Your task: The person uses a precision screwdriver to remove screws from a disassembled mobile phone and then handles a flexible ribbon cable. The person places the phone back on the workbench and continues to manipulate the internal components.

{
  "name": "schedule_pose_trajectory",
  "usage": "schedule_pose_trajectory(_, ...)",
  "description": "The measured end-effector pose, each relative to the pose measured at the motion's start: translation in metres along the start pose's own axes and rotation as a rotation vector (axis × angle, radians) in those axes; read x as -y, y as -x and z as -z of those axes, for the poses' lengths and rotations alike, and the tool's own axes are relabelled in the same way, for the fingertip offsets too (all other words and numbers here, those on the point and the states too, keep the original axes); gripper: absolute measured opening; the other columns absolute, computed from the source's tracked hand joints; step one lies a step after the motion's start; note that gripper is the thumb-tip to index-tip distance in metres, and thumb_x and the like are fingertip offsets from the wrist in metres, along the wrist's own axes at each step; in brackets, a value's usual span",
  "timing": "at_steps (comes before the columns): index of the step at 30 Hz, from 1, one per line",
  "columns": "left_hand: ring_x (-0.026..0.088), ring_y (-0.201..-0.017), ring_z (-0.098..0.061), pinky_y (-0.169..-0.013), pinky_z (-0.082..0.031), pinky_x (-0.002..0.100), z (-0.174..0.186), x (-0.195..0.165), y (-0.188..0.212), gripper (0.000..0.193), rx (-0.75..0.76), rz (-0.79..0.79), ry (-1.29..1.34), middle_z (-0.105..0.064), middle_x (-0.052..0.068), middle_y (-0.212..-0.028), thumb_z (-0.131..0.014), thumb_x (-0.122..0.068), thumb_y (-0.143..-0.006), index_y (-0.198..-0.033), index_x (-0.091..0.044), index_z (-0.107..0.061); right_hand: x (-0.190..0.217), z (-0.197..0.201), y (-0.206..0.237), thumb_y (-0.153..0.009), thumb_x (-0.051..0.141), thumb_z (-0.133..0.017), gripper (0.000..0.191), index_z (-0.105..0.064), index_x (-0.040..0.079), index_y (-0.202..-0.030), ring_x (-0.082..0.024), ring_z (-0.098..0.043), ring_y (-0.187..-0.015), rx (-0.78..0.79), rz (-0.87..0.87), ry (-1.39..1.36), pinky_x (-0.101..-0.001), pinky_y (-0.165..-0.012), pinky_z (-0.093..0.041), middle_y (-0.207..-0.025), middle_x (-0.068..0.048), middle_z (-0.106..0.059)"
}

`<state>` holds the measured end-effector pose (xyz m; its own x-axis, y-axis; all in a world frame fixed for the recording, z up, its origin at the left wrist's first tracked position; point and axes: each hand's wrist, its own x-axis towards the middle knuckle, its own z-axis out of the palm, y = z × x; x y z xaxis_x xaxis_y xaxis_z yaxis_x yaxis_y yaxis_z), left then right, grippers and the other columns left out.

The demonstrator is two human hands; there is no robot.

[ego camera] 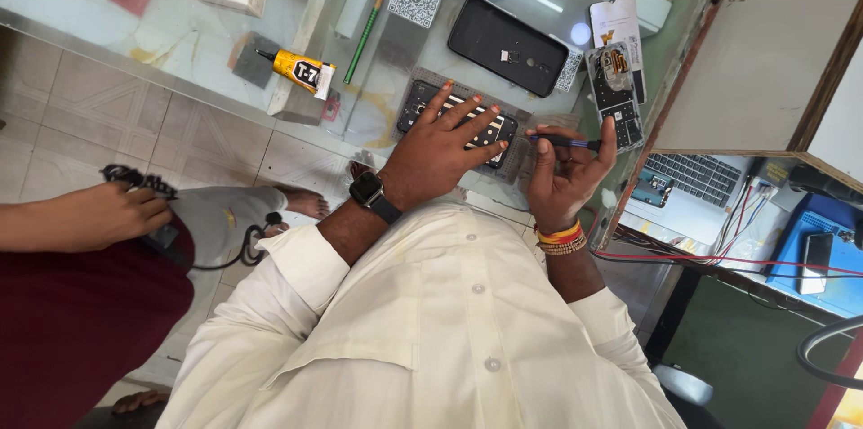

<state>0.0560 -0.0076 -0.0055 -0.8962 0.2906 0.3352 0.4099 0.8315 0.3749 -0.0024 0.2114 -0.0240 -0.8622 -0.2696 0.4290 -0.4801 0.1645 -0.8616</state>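
Two hands: left (440,155) presses opened phone (454,119), right (566,173) holds screwdriver (562,140)

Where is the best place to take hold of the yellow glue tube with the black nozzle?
Probably grip the yellow glue tube across its wide yellow body, coming from above. It lies flat on the glass counter; the thin black nozzle at its left end offers little to hold.

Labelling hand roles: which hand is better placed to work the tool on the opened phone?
Probably right: right hand holds the blue-handled tool beside the opened phone; left hand lies flat on it.
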Motion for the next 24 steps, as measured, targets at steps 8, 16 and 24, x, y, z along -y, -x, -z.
schedule_pose_trajectory(8, 0.035, -0.146, -0.043, -0.125, -0.02, 0.064, 0.0, -0.0006, 0.001, 0.037, 0.011, 0.011, -0.01, -0.054, 0.012, -0.153, -0.063, -0.019, -0.095, -0.129, -0.026, -0.073, -0.0021, -0.0016, -0.0007, -0.111, -0.006, -0.061, 0.075, -0.01, 0.009, -0.165, -0.024, -0.075, -0.104, 0.02, 0.023, 0.023, -0.028, -0.09, -0.06, -0.12, -0.021, -0.071)
schedule_pose_trajectory(16, 0.034, -0.147, -0.043, -0.125, -0.02, 0.063, -0.0014, 0.0001, 0.001, 0.036, 0.013, 0.017, -0.003, -0.053, 0.012, -0.153, -0.063, -0.019, -0.095, -0.129, -0.026, -0.073, -0.0049, -0.0014, -0.0014, -0.111, -0.007, -0.06, 0.075, -0.01, 0.008, -0.164, -0.024, -0.075, -0.105, 0.037, 0.037, 0.035, -0.0282, -0.091, -0.06, -0.121, -0.021, -0.071)
schedule_pose_trajectory(24, 0.034, -0.146, -0.043, -0.125, -0.02, 0.064, -0.0029, 0.0002, 0.0016, 0.036, 0.018, 0.02, 0.003, -0.053, 0.012, -0.153, -0.063, -0.019, -0.095, -0.129, -0.026, -0.073, -0.0041, -0.0018, -0.0009, -0.111, -0.006, -0.06, 0.075, -0.01, 0.008, -0.164, -0.025, -0.075, -0.105, 0.041, 0.053, 0.056, -0.0289, -0.091, -0.06, -0.12, -0.021, -0.071)
